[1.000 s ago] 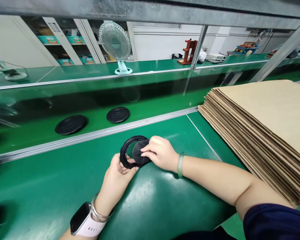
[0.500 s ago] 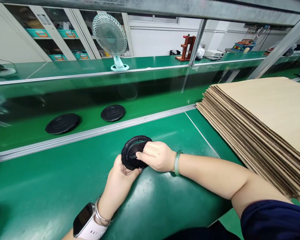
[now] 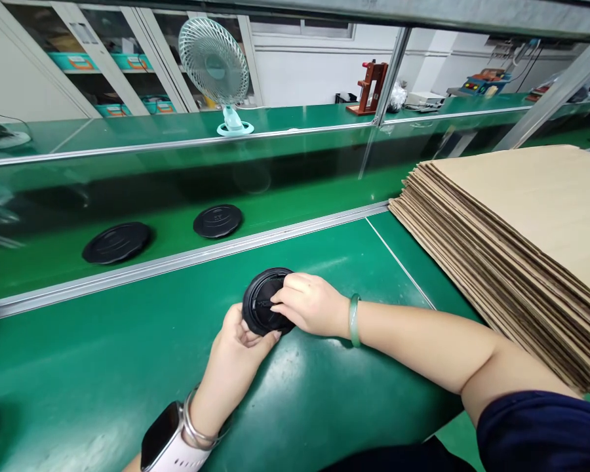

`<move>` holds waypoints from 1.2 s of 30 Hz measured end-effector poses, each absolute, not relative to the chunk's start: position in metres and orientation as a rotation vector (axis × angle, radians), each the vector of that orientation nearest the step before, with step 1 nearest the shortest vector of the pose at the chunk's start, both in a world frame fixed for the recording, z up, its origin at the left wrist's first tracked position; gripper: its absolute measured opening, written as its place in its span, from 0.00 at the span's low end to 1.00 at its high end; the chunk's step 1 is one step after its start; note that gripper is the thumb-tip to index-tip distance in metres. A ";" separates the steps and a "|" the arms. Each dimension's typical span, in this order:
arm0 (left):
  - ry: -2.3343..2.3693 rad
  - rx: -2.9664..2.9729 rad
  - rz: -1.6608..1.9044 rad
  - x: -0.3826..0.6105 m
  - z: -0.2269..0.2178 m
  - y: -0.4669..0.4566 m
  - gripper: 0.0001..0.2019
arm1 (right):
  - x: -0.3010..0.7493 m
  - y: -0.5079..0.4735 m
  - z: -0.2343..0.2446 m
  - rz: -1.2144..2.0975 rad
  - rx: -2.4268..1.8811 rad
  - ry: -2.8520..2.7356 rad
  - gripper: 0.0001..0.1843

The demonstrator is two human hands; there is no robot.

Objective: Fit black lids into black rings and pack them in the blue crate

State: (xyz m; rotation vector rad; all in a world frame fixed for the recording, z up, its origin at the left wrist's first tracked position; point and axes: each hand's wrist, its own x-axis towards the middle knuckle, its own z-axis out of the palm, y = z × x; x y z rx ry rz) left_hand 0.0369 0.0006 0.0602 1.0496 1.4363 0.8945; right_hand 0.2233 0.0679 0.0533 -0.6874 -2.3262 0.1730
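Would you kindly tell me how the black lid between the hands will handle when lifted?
The black lid probably feels stiff and light: it holds its shape in the loosely curled left hand. It might roll if stood on edge.

The long green work bench (image 3: 103, 367) has a smooth, shiny top, w/ an alu. rail (image 3: 187, 260) along its far edge. On the right part of the bench lies a big stack of brown cardboard sheets (image 3: 521, 229), flat, one on the other, its corner just beside the rail. Behind the rail runs a further green belt (image 3: 167, 196). On it lie 2 black round lids, the left lid (image 3: 117, 242) and the right lid (image 3: 217, 221), well apart. Higher, a green shelf (image 3: 128, 141) carries a small desk fan (image 3: 215, 65) & a red-brown wooden stand (image 3: 372, 88).
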 end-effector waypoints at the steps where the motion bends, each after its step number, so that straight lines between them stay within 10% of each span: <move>1: 1.440 1.054 0.888 0.037 0.061 0.001 0.29 | 0.224 0.068 0.053 0.182 -0.688 -2.321 0.10; 22: 1.498 1.028 0.897 0.039 0.063 0.003 0.33 | 0.213 0.055 0.053 0.084 -0.869 -2.510 0.20; 36: 1.520 1.093 0.971 0.036 0.047 0.003 0.34 | 0.212 0.077 0.044 1.089 -1.198 -1.650 0.07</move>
